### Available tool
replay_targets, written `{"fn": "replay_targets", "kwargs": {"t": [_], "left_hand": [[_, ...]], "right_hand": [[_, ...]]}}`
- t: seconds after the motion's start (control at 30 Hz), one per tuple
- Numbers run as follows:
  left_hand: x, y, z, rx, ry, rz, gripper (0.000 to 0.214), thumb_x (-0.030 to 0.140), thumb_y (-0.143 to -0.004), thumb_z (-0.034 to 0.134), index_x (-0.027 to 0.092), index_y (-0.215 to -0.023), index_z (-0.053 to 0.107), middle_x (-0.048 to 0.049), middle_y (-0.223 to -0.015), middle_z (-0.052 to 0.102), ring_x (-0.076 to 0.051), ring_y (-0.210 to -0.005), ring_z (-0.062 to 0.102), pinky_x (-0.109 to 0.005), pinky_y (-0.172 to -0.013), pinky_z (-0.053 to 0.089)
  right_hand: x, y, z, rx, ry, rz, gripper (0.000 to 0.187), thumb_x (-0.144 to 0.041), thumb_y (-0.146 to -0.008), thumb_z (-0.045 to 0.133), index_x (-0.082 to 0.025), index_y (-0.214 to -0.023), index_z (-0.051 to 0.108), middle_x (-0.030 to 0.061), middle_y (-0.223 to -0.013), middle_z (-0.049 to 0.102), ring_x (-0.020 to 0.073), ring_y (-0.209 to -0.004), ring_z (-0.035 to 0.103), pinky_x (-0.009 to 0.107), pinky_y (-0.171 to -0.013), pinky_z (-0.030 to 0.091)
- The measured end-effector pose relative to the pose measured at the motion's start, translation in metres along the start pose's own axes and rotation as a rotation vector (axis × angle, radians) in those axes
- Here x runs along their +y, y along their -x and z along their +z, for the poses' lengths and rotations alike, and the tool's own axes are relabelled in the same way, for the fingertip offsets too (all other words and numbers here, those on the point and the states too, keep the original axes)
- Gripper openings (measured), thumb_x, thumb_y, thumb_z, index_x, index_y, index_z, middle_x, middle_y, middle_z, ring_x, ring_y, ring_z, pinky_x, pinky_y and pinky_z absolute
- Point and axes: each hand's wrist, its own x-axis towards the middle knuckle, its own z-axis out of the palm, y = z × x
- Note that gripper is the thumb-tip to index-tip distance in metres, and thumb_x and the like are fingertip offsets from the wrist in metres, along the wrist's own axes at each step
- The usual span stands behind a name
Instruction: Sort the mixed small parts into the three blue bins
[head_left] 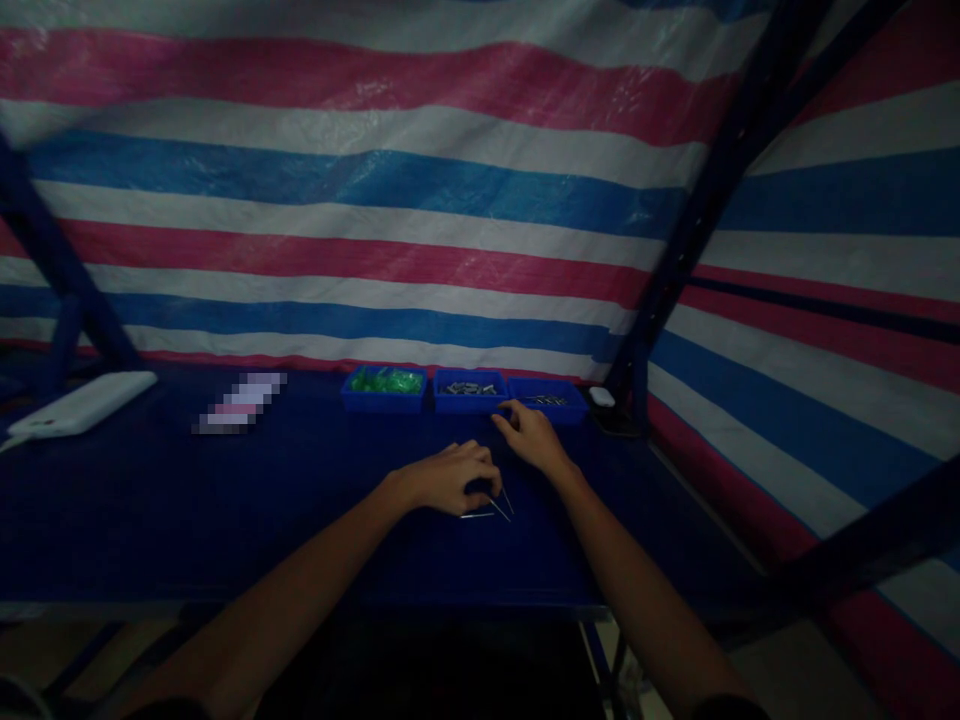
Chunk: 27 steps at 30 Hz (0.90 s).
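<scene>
My left hand rests curled on the dark blue table, its fingers closed on thin metal pins that stick out toward the right. My right hand lies just beyond it, fingers bent and loosely apart, its fingertips close to the front wall of the right blue tray; nothing shows in it. Three small blue trays stand in a row at the back: the left tray holds green pieces, the middle tray small grey metal parts, the right one thin dark parts.
A white flat device lies at the far left of the table, a blurred card beside it. A small white object sits right of the trays. Dark blue rack posts and a striped tarp enclose the bench.
</scene>
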Motion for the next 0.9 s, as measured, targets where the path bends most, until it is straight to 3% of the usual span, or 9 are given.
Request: {"fn": "replay_targets", "kwargs": {"t": [0.17,0.37,0.57,0.77,0.9], "left_hand": [[-0.014,-0.001,0.003,0.071,-0.002,-0.138,0.010,0.022,-0.080,0.048,0.022,-0.085,0.057,-0.0026,-0.092,0.054,-0.019,-0.093,0.046,-0.032,-0.081,0.037],[-0.039,-0.001,0.005,0.341,-0.007,-0.323,0.014,0.020,-0.080,0.043,0.017,-0.081,0.057,-0.0042,-0.084,0.059,-0.017,-0.084,0.050,-0.029,-0.078,0.040],[-0.038,-0.003,-0.001,0.464,0.099,-0.397,0.022,0.022,-0.083,0.038,0.016,-0.077,0.057,-0.0042,-0.081,0.061,-0.016,-0.080,0.054,-0.029,-0.077,0.040],[-0.030,-0.008,-0.001,0.480,0.338,-0.451,0.030,0.030,-0.087,0.031,0.015,-0.076,0.054,-0.0010,-0.069,0.056,-0.014,-0.068,0.052,-0.025,-0.065,0.040],[-0.027,-0.005,-0.004,0.377,0.372,-0.489,0.036,0.033,-0.088,0.026,0.013,-0.087,0.054,-0.0019,-0.072,0.054,-0.013,-0.067,0.051,-0.025,-0.063,0.039]], "right_hand": [[-0.007,0.002,0.000,-0.050,-0.024,-0.011,0.030,-0.039,-0.083,0.047,-0.019,-0.103,0.058,-0.0004,-0.064,0.059,0.0120,-0.058,0.054,0.022,-0.056,0.035],[-0.015,0.007,0.000,-0.135,-0.060,-0.118,0.024,-0.036,-0.082,0.050,-0.021,-0.098,0.060,-0.0014,-0.063,0.059,0.0110,-0.056,0.053,0.021,-0.053,0.034],[-0.024,0.009,-0.004,-0.120,-0.040,-0.241,0.012,-0.025,-0.081,0.052,-0.021,-0.088,0.060,-0.0006,-0.069,0.062,0.0110,-0.060,0.054,0.021,-0.057,0.035],[-0.032,0.013,-0.010,-0.051,0.051,-0.302,0.019,-0.031,-0.084,0.047,-0.021,-0.085,0.062,0.0025,-0.075,0.063,0.0131,-0.067,0.055,0.022,-0.063,0.036],[-0.030,0.006,-0.016,0.008,0.092,-0.271,0.024,-0.033,-0.086,0.043,-0.021,-0.081,0.063,0.0033,-0.076,0.064,0.0148,-0.069,0.057,0.023,-0.065,0.037]]}}
